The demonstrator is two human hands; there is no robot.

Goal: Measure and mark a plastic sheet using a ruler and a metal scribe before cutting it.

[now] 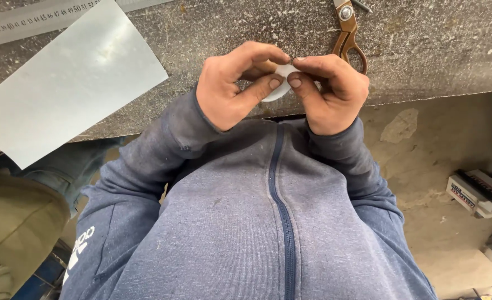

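One small white disc (282, 83) is being pinched in both grips, left hand (232, 89) and right hand (332, 91), at the desk (424, 50) edge. One metal sheet (62, 78), one ruler (35, 19) and one pair of snips (349, 33) are lying on the desk.

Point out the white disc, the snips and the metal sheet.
white disc (277, 89), head view, lower edge showing between the thumbs.
snips (350, 39), head view, brown handle.
metal sheet (68, 78), head view, middle of its face.

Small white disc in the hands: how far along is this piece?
Looks cut out already: both the left hand and right hand pinch the small white disc. The snips lie set down. The metal sheet beside the ruler lies untouched.
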